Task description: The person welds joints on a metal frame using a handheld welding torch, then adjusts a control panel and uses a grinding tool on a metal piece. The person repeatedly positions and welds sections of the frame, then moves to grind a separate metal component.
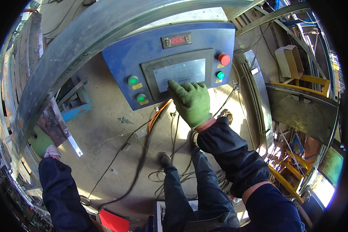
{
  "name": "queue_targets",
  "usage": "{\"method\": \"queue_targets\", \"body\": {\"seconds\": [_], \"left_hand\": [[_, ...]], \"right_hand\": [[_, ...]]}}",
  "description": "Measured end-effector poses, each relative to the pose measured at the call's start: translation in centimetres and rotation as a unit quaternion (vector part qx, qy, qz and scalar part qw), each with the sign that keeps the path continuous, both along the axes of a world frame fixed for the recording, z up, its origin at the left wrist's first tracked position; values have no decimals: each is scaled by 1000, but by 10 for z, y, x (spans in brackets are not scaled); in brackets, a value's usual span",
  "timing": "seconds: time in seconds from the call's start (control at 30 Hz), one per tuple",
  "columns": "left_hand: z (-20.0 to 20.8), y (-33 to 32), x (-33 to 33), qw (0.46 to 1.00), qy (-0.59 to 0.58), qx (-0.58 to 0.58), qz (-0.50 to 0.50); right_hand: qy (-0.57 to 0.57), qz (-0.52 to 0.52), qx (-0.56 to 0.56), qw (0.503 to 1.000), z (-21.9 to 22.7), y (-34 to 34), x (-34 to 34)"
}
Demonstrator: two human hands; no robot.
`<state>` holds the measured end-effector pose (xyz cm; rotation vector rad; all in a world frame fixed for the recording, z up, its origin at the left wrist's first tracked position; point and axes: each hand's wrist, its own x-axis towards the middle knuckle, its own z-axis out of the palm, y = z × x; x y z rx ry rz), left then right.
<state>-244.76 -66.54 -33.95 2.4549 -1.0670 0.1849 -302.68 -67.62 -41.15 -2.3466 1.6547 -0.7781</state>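
My right hand (190, 101), in a green knitted glove, is at the touchscreen (181, 71) of a blue control panel (123, 54). Its index finger points at the lower left of the screen, while the other fingers are curled with nothing seen in them. Whether the fingertip touches the glass I cannot tell. Over at the left, my left hand (43, 142), also gloved in green, is beside a long curved-looking grey metal profile (71, 58). That profile hides its fingers. Green buttons (132, 80) and a red mushroom button (224, 59) flank the screen, below a red digital display (176, 40).
Black and orange cables (154, 120) run across the concrete floor near my feet. Rusty steel lengths (52, 120) lie at the left by a blue metal stand (75, 110). A yellow frame (313, 83), cardboard box (289, 62) and metal parts crowd the right.
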Motion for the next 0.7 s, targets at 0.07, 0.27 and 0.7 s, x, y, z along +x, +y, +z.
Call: {"method": "queue_targets", "body": {"seconds": [0.07,0.27,0.7], "left_hand": [[-1,1,1,1000,9,-17,-10],[-1,-1,-5,1000,-3,-21,-22],[-1,0,0,1000,3,2,5]], "right_hand": [[-6,-1,8,1000,4,3,0],[-17,-26,-11,999,6,1,-11],[-5,-43,-11,999,9,-10,-16]]}}
